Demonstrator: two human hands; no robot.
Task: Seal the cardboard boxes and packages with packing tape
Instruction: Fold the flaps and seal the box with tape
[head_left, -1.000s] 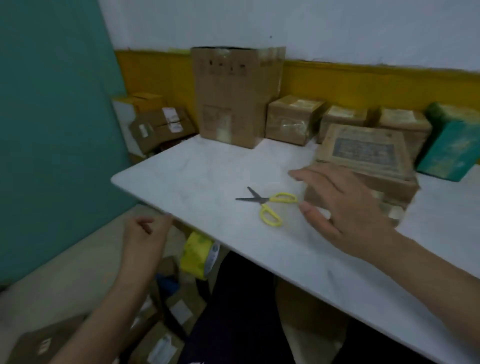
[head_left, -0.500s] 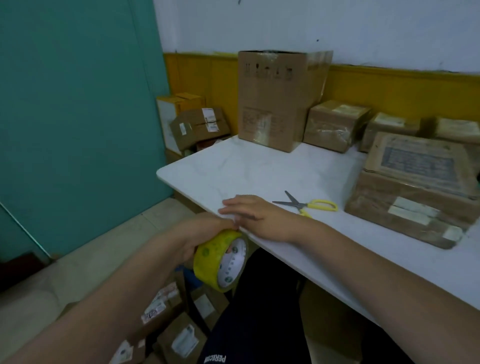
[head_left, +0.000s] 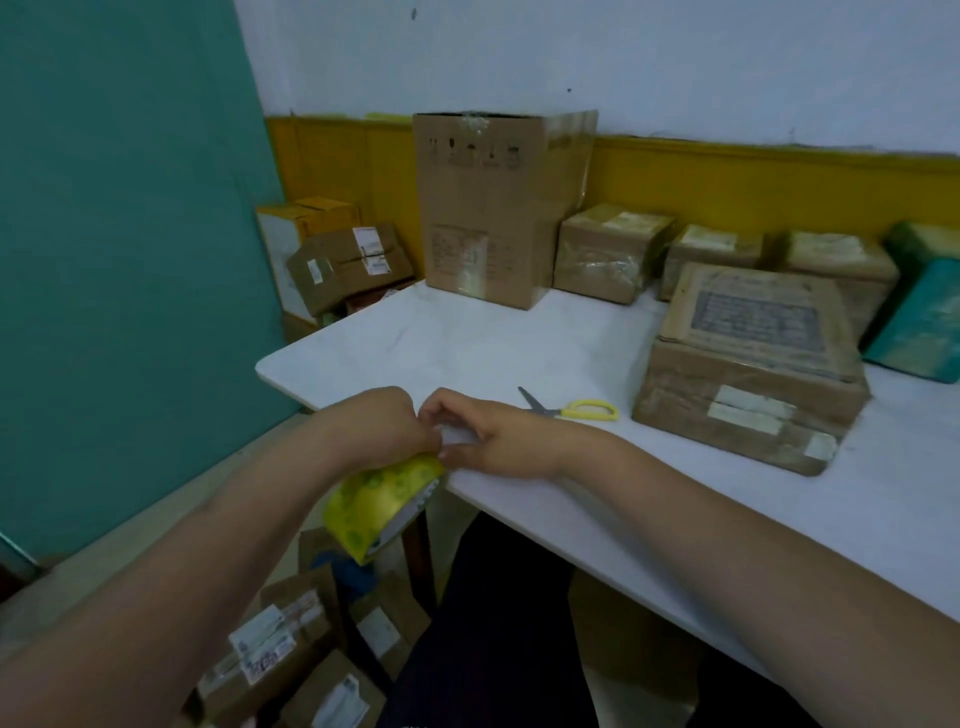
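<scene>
My left hand (head_left: 382, 426) grips a yellow roll of packing tape (head_left: 376, 506) at the near edge of the white table (head_left: 467, 338). My right hand (head_left: 493, 441) has its fingers curled at the top of the roll, pinching at the tape there; the tape's end is hidden by my fingers. A flat brown cardboard box (head_left: 748, 374) with a printed label on top lies on the table to the right. Yellow-handled scissors (head_left: 576, 409) lie between my right hand and that box.
A tall cardboard box (head_left: 493, 208) stands at the back of the table, with smaller taped boxes (head_left: 608, 249) and a green box (head_left: 924, 306) along the yellow wall. More parcels (head_left: 343, 260) are stacked beyond the table's left corner, others on the floor (head_left: 275, 649).
My left hand has brought the tape roll up from under the table to its edge. My right hand left the box, came to the roll and now pinches at its top.
</scene>
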